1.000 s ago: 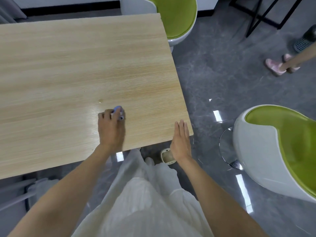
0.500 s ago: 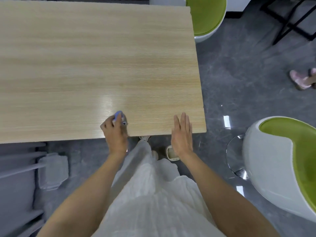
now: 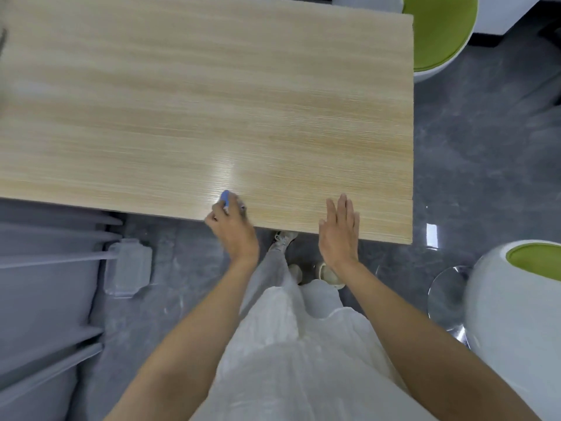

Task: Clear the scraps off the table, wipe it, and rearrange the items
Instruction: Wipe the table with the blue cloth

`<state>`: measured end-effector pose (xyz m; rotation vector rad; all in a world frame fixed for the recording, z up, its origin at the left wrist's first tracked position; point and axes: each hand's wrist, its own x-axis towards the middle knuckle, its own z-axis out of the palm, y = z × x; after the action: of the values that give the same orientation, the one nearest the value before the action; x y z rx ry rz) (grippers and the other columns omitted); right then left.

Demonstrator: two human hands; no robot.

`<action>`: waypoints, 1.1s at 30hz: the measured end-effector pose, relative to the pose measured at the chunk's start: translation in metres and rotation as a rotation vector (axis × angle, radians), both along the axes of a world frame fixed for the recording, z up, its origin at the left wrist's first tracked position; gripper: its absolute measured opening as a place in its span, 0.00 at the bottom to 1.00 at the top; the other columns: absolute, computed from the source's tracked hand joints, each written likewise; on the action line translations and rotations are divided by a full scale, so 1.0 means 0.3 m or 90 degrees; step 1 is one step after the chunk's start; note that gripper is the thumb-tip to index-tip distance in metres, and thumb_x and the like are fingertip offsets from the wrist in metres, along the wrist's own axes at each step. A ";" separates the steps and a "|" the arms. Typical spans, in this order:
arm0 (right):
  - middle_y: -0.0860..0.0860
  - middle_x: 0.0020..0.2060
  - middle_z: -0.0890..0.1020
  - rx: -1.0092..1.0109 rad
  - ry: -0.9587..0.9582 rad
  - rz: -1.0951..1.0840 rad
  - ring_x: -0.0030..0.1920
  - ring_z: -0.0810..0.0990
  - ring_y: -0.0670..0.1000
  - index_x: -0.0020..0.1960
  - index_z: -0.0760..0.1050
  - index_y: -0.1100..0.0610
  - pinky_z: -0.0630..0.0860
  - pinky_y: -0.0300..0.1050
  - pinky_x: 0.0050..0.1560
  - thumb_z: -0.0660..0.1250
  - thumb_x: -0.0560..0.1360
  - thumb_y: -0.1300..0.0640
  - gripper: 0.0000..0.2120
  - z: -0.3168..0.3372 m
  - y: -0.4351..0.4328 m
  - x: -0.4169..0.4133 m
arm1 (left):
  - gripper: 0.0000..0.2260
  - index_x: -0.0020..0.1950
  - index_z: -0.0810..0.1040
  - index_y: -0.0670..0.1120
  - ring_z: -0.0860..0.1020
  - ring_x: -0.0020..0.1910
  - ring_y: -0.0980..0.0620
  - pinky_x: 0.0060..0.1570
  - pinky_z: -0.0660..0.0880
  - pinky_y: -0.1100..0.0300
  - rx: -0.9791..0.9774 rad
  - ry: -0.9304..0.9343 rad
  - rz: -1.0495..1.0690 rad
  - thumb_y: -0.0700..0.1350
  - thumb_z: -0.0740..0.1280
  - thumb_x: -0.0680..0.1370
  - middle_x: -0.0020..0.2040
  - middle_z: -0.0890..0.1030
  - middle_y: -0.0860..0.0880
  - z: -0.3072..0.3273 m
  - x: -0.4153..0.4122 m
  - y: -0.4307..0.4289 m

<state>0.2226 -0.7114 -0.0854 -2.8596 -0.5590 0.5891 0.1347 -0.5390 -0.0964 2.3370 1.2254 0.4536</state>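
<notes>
A light wooden table point(image 3: 212, 101) fills the upper part of the head view, its top bare. My left hand point(image 3: 232, 230) is closed around a small blue cloth point(image 3: 225, 198) that pokes out past the fingers, right at the table's near edge. My right hand point(image 3: 338, 235) lies flat with fingers straight, its fingertips over the near edge closer to the right corner, holding nothing. No scraps show on the tabletop.
A white chair with a green seat point(image 3: 437, 31) stands beyond the table's far right corner, another point(image 3: 516, 305) at the lower right on a chrome base. Grey rails and a pale plastic container point(image 3: 129, 268) sit on the floor at the left.
My left hand has pulled the blue cloth back toward the table's near edge. The small speck seen near the cloth a second ago no longer shows. The view has shifted left and down.
</notes>
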 end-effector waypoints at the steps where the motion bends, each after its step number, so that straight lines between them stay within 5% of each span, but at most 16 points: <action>1: 0.57 0.77 0.42 0.001 0.006 -0.017 0.77 0.39 0.55 0.78 0.46 0.58 0.41 0.54 0.76 0.48 0.83 0.54 0.25 0.003 0.012 -0.001 | 0.24 0.62 0.77 0.42 0.72 0.46 0.36 0.38 0.68 0.55 0.005 0.005 -0.082 0.29 0.70 0.67 0.55 0.77 0.38 0.005 0.038 -0.060; 4: 0.57 0.77 0.44 0.001 0.018 -0.034 0.77 0.40 0.55 0.78 0.48 0.58 0.42 0.55 0.76 0.48 0.83 0.52 0.26 0.010 0.025 0.007 | 0.34 0.65 0.73 0.43 0.72 0.47 0.41 0.39 0.75 0.55 0.105 -0.002 -0.519 0.27 0.73 0.60 0.55 0.79 0.40 -0.026 0.051 -0.105; 6: 0.56 0.77 0.44 -0.007 0.014 -0.021 0.77 0.40 0.55 0.78 0.48 0.57 0.43 0.54 0.76 0.48 0.83 0.51 0.25 0.009 0.016 0.010 | 0.34 0.67 0.70 0.47 0.71 0.51 0.42 0.45 0.77 0.52 0.100 -0.003 -0.628 0.28 0.72 0.63 0.58 0.78 0.41 -0.010 0.018 0.002; 9: 0.57 0.77 0.43 -0.019 0.001 0.001 0.77 0.40 0.55 0.78 0.47 0.57 0.42 0.54 0.76 0.47 0.83 0.52 0.25 0.002 0.002 0.006 | 0.22 0.63 0.73 0.54 0.71 0.56 0.40 0.48 0.78 0.54 0.018 -0.009 -0.351 0.34 0.67 0.74 0.59 0.76 0.46 0.005 -0.066 0.191; 11: 0.57 0.77 0.43 -0.022 0.001 -0.003 0.77 0.39 0.55 0.78 0.46 0.57 0.42 0.54 0.76 0.47 0.83 0.52 0.26 -0.002 0.006 0.002 | 0.23 0.64 0.74 0.47 0.71 0.57 0.35 0.45 0.77 0.47 0.040 -0.020 -0.110 0.30 0.64 0.73 0.62 0.75 0.40 -0.005 -0.074 0.237; 14: 0.58 0.77 0.44 -0.019 -0.001 -0.034 0.77 0.40 0.56 0.77 0.47 0.58 0.41 0.55 0.76 0.47 0.83 0.51 0.26 0.002 0.031 -0.008 | 0.22 0.67 0.73 0.43 0.68 0.63 0.34 0.50 0.75 0.44 -0.017 0.016 -0.046 0.30 0.63 0.74 0.69 0.69 0.37 -0.023 -0.007 0.117; 16: 0.59 0.77 0.44 -0.013 0.000 -0.063 0.77 0.40 0.56 0.77 0.48 0.59 0.41 0.55 0.76 0.48 0.83 0.51 0.26 0.009 0.054 -0.011 | 0.20 0.70 0.72 0.46 0.66 0.68 0.37 0.59 0.74 0.46 -0.029 0.038 -0.274 0.36 0.60 0.78 0.71 0.68 0.40 0.000 0.033 0.022; 19: 0.59 0.77 0.42 -0.013 -0.012 -0.073 0.77 0.40 0.57 0.77 0.47 0.58 0.41 0.56 0.76 0.49 0.83 0.51 0.27 0.014 0.078 -0.014 | 0.21 0.69 0.74 0.45 0.74 0.64 0.42 0.58 0.74 0.54 0.169 0.019 -0.702 0.40 0.53 0.78 0.67 0.74 0.44 0.009 0.019 0.105; 21: 0.59 0.77 0.40 -0.012 -0.006 -0.068 0.77 0.38 0.56 0.78 0.45 0.57 0.41 0.56 0.76 0.48 0.83 0.51 0.27 0.019 0.095 -0.014 | 0.17 0.69 0.71 0.47 0.72 0.63 0.45 0.57 0.74 0.53 0.156 0.050 -0.606 0.42 0.60 0.80 0.66 0.74 0.46 0.015 0.033 0.252; 24: 0.58 0.76 0.39 0.003 0.013 -0.075 0.77 0.37 0.55 0.78 0.44 0.56 0.41 0.55 0.76 0.48 0.83 0.51 0.27 0.026 0.128 -0.014 | 0.19 0.69 0.70 0.47 0.65 0.71 0.42 0.66 0.69 0.45 0.039 0.099 -0.241 0.42 0.63 0.78 0.72 0.67 0.42 -0.023 0.079 0.400; 26: 0.58 0.76 0.39 0.009 0.013 -0.078 0.77 0.37 0.55 0.78 0.44 0.56 0.41 0.54 0.76 0.48 0.83 0.51 0.27 0.030 0.157 -0.015 | 0.18 0.64 0.73 0.49 0.66 0.70 0.45 0.69 0.63 0.43 -0.069 0.039 -0.092 0.56 0.57 0.78 0.71 0.68 0.44 0.008 0.154 0.347; 28: 0.59 0.76 0.39 0.007 0.012 -0.084 0.77 0.37 0.55 0.78 0.44 0.56 0.41 0.54 0.76 0.48 0.83 0.51 0.27 0.031 0.188 -0.017 | 0.22 0.62 0.72 0.49 0.69 0.67 0.49 0.66 0.66 0.42 -0.090 0.003 -0.249 0.62 0.54 0.79 0.68 0.71 0.46 0.016 0.178 0.231; 31: 0.59 0.77 0.40 -0.001 0.011 -0.110 0.77 0.39 0.56 0.78 0.45 0.56 0.42 0.54 0.76 0.48 0.83 0.50 0.27 0.027 0.224 -0.009 | 0.19 0.70 0.68 0.46 0.71 0.69 0.46 0.57 0.77 0.51 0.137 -0.009 -0.838 0.41 0.64 0.79 0.70 0.72 0.45 0.040 0.135 0.182; 33: 0.58 0.77 0.40 -0.013 0.004 -0.134 0.77 0.39 0.55 0.78 0.46 0.57 0.43 0.54 0.76 0.48 0.83 0.51 0.27 0.023 0.236 -0.004 | 0.21 0.69 0.67 0.44 0.75 0.64 0.41 0.49 0.80 0.54 0.356 -0.099 -1.005 0.34 0.64 0.77 0.66 0.75 0.40 0.014 0.205 0.321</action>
<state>0.2215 -0.6405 -0.0784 -2.8839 -0.2466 0.5703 0.1963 -0.4427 -0.0922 2.7480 -1.0523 0.3502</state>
